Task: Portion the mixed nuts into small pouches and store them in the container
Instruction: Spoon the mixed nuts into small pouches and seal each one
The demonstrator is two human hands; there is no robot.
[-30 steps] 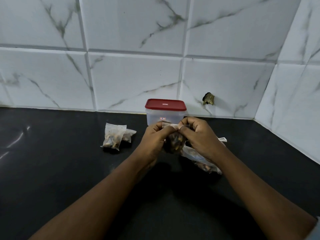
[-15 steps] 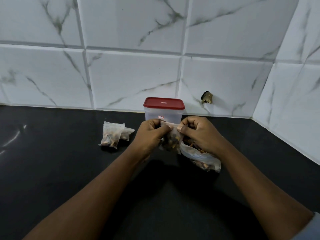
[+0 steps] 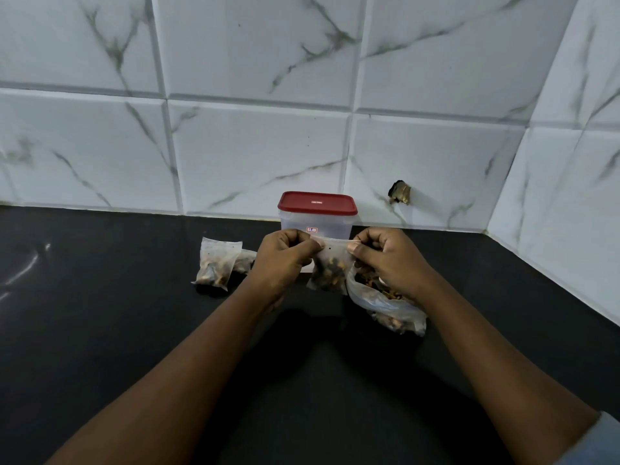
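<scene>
Right in front of the red-lidded container (image 3: 317, 216), up off the desk (image 3: 100, 313): got a small pouch of mixed nuts (image 3: 330, 271) pinched along its top edge. The left hand (image 3: 285, 260) has a closed grip on the corner toward the container's left, and the right hand (image 3: 389, 260) has a closed grip on the corner toward its right. Thumb against forefinger on both, other fingers curled in.

Worth flagging what changed: a second ago had both grips bunched together at the middle of that top edge. Now slid apart to the two corners, with the strip pulled flat and taut between them. Reads like a zip seal being run shut from the centre outward, so probably looking at portion three basically finished. Can't actually see whether the seal caught all the way, too small to tell.

Just left of the container, same as before: two filled pouches (image 3: 216, 263), one leaning over the other. Just right of it, under the right wrist: the big bag of mixed nuts (image 3: 385, 303), mouth open, plenty left inside.

Container still lidded, so nothing stored yet by the look of it. Guessing this one joins the other two, or that lid comes off next.
</scene>
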